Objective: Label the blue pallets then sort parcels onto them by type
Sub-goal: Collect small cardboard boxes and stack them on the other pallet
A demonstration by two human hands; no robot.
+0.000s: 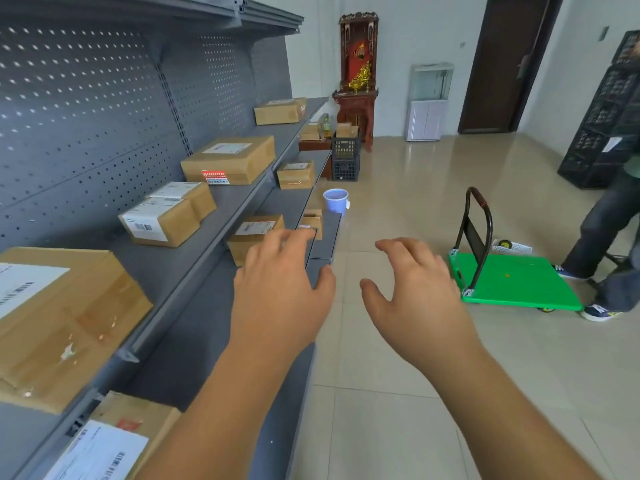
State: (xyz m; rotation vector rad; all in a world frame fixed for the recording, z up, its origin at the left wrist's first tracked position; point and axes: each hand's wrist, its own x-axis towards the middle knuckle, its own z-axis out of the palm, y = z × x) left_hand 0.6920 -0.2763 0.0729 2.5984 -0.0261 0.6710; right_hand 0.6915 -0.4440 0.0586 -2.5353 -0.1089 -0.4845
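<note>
Several brown cardboard parcels lie on grey metal shelves [180, 271] along the left. One labelled parcel [251, 237] sits on the lower shelf just beyond my left hand [277, 289], which reaches toward it with fingers relaxed and holds nothing. My right hand [415, 292] hovers over the floor beside the shelf edge, fingers loosely spread, also holding nothing. Larger parcels lie on the middle shelf, among them one at the near left [59, 323] and one with a red sticker [228, 161]. No blue pallet is in view.
A green platform trolley [512, 282] with a black handle stands on the tiled floor at right. A person in jeans [609, 237] stands beside it. A blue bucket [335, 200] sits by the shelf end. Black crates [602, 109] are stacked at far right.
</note>
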